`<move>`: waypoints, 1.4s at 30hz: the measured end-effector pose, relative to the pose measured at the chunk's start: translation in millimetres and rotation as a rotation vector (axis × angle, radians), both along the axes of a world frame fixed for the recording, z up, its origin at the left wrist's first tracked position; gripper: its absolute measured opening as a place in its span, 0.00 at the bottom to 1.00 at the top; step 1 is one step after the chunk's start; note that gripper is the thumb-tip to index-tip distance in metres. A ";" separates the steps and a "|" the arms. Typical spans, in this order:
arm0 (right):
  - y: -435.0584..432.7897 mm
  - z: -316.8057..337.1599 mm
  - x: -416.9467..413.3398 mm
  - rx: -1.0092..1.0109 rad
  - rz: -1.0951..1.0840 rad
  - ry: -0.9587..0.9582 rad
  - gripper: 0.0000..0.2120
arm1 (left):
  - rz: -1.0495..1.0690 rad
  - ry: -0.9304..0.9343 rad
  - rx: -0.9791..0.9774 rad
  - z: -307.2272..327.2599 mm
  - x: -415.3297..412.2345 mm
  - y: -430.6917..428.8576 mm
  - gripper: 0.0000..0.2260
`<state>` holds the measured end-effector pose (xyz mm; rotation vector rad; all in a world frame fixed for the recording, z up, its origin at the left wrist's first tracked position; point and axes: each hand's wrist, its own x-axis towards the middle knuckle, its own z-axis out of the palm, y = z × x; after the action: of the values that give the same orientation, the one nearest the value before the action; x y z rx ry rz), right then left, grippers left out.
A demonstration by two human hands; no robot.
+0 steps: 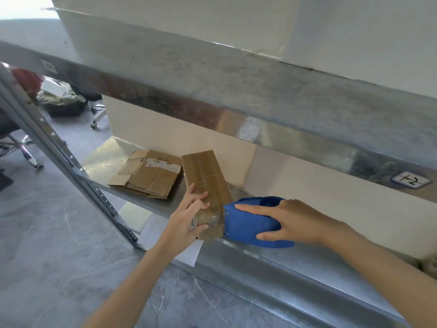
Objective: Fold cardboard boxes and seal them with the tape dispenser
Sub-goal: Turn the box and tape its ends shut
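The left hand (189,216) grips the near end of the small brown box (205,171), with fingers on top and the thumb at the side. The right hand (290,221) is wrapped round the blue tape dispenser (243,229). Its front edge touches that same end of the box. The box lies on the metal shelf (272,261), close to the front edge, and clear tape shines on its near end.

This looks like the taping step. To do it well, I think the left hand should hold the box hard so it does not slide. The right hand should press the dispenser flat and pull it straight along the seam. The left fingers are very near the dispenser's front, so they should watch out.

White sheets of paper (153,228) lie below the shelf edge. Just left of the box, flat cardboard (151,176) lies on the same shelf. The upper shelf (260,95) hangs low and could bump a lifted hand. A slanted metal post (59,147) stands at the left. Far off are an office chair (21,147) and a bag (61,95).
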<state>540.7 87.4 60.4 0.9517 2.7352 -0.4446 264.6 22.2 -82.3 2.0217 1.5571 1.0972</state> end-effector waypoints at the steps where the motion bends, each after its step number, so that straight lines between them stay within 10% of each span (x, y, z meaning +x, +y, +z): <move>1: 2.1 0.2 3.8 0.005 -0.012 -0.006 0.31 | 0.000 0.005 0.002 -0.8 0.2 0.5 0.17; 18: 15.6 -19.8 51.6 0.207 -0.219 -0.083 0.33 | 0.050 0.034 -0.049 5.0 -7.5 -6.0 0.34; 42: 12.6 -73.0 -25.5 0.211 -0.268 -0.099 0.34 | -0.014 0.022 -0.052 -4.3 -2.2 -6.0 0.33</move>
<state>515.2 100.1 -12.6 1.3638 2.6123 -0.1460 262.3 16.2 -86.6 2.0136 1.5636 1.0224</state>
